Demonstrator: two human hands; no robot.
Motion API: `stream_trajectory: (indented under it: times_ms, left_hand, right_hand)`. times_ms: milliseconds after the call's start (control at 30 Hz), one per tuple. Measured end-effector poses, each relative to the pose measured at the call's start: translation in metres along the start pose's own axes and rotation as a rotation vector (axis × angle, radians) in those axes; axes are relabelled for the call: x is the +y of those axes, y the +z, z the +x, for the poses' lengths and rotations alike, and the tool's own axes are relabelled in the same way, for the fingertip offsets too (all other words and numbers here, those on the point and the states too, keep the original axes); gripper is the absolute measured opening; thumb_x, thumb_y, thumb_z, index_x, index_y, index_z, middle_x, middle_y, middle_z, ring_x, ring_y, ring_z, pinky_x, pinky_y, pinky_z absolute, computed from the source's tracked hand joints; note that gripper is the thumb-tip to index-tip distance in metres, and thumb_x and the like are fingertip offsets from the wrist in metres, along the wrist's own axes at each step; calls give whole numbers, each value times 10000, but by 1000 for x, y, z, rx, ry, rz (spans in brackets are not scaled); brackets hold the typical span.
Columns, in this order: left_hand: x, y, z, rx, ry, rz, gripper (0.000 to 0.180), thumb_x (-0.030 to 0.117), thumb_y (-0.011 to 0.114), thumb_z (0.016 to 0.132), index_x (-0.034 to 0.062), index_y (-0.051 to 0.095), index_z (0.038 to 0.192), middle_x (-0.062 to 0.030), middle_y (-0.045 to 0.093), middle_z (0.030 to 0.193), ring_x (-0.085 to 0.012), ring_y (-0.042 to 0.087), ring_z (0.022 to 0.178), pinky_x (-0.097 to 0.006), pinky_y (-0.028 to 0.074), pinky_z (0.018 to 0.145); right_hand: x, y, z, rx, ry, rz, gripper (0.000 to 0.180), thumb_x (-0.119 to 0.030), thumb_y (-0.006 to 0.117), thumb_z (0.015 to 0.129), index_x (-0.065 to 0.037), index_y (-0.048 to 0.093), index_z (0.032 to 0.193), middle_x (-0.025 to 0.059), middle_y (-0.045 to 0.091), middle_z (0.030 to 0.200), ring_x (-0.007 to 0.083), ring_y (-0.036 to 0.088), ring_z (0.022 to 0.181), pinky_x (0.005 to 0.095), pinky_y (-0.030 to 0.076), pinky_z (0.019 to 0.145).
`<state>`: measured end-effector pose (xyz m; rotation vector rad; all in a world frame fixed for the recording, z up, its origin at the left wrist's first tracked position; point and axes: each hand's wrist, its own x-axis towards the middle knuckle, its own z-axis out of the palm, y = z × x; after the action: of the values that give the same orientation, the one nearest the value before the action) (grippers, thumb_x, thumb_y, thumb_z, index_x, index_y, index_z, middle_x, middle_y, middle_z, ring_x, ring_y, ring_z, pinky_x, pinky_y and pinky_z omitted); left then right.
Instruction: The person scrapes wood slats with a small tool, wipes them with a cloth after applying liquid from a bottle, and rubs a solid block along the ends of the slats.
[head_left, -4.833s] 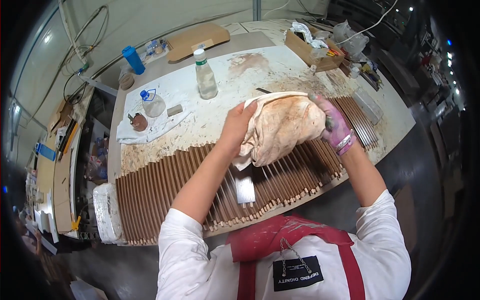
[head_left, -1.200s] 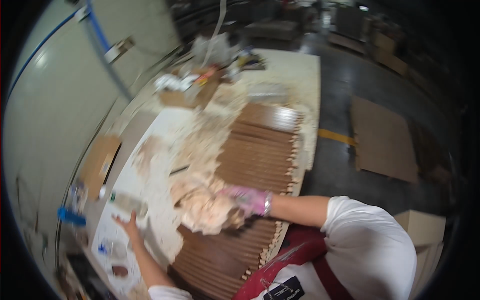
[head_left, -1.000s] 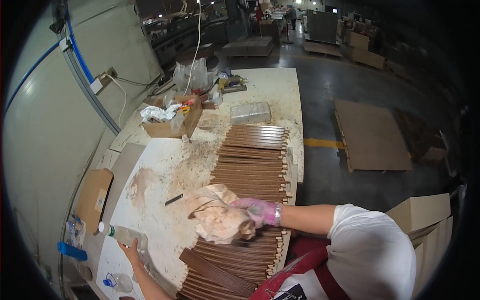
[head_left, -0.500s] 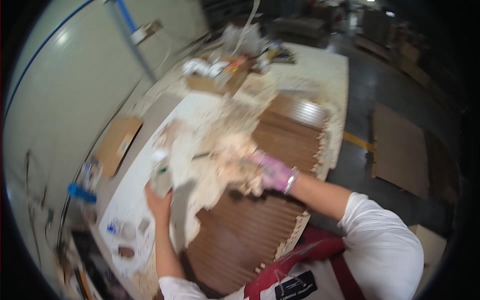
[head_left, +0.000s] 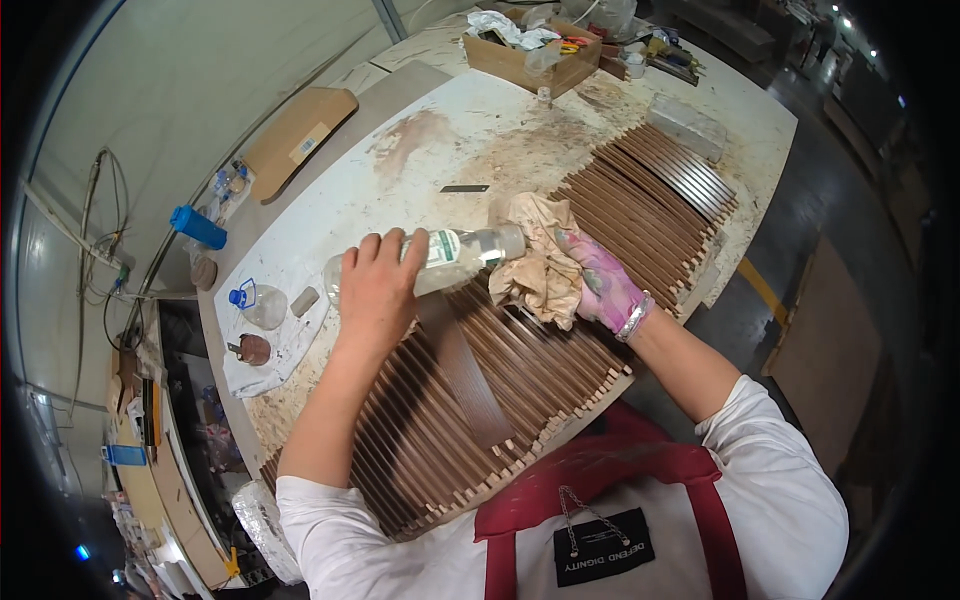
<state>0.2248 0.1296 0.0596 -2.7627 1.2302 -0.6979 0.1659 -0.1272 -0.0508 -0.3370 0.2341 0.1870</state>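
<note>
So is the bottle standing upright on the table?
No, the left hand holds the bottle tipped on its side, its neck against the rag.

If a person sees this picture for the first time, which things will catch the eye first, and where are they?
In the middle, the bare left hand tips a clear plastic bottle on its side, its mouth against a crumpled, stained beige rag held in the right hand in a pink glove. Under both hands a long row of dark brown wooden slats lies across the dusty white worktable.
</note>
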Motion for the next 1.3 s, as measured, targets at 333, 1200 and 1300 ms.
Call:
stream_trajectory:
  times_ms: [333,1200,1300]
  left_hand:
    - [12,-15,0,21,132,87,412,60,564,774,74,579,1186,-123,579,1039,-311,528,964,-431,384,823]
    - [13,-43,22,7,125,68,520,-17,608,646,146,577,1139,-45,588,958,-260,540,920,-389,409,773]
    - [12,-45,19,-27,77,96,517,-10,638,651,164,567,1132,-27,590,943,-242,545,908,-374,410,772]
  right_hand:
    - [22,-21,-14,-109,-198,-346,334,-292,552,962,-117,529,1246,-2,589,1193,158,501,1152,298,388,998]
    - [-6,6,-50,-276,249,184,407,-233,469,977,8,446,1304,238,563,1232,360,596,1083,516,505,915]
    - [-6,3,-42,-108,216,167,390,-191,428,982,51,426,1288,248,563,1224,370,596,1089,543,497,941]
